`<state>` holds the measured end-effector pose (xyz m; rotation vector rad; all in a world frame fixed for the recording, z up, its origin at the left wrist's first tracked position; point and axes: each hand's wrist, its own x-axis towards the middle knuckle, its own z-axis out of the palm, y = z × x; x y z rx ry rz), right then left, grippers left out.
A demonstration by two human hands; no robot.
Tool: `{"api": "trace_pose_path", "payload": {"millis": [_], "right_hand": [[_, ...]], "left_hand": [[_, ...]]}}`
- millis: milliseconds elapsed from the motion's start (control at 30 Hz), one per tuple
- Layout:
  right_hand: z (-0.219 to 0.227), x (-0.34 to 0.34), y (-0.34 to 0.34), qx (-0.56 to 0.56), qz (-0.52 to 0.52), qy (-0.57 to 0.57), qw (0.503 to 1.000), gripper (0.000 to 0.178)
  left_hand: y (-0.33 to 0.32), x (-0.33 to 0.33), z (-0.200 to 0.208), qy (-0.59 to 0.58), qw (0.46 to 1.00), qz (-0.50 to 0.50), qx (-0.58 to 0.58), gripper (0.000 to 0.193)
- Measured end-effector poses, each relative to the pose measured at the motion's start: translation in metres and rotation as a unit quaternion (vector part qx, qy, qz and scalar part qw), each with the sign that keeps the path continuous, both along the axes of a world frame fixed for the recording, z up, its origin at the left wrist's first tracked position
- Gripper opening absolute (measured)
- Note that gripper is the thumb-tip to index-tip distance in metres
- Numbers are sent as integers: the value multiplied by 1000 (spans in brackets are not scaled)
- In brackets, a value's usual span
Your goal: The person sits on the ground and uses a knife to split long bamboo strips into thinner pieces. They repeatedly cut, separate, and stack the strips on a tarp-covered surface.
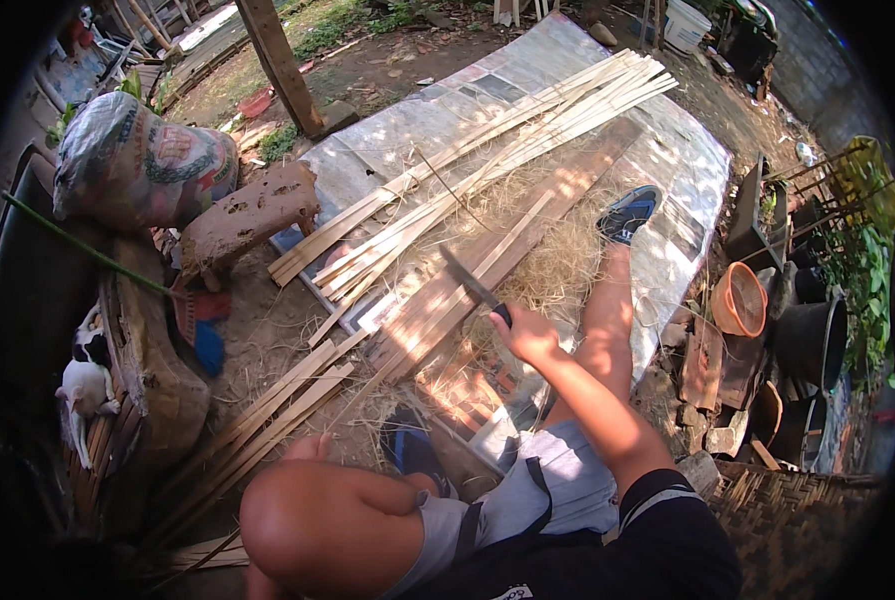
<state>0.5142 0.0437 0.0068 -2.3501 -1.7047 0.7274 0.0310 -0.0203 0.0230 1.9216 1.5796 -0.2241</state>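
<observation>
My right hand [529, 334] is closed around the dark handle of a knife [475, 280]. Its blade lies across a thin pale bamboo strip [500, 252] on a long brown plank [542, 236]. The strip runs back along the plank toward my left knee. There my left hand [313, 446] shows only in part beyond the knee, its fingers closed at the strip's near end; the knee hides the rest. Curly shavings [559, 268] are heaped along the plank's right side.
A bundle of long pale strips [487, 165] lies on a grey sheet [682, 150]; more strips [277, 405] lie left of the plank. A stuffed sack [142, 165], a log [252, 215] and a black-and-white cat [89, 385] are at left. An orange pot [738, 300] stands at right.
</observation>
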Motion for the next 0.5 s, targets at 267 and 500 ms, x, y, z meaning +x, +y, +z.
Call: {"api": "trace_pose_path", "payload": {"millis": [267,500], "right_hand": [[-13,-10,-21,171,105,-16,980,55],[-18,39,7,54,-6,-13,998,51]], "left_hand": [[20,1,1,-104,983,73,-135,32],[9,-39,4,-146,953,125,-235,32]]}}
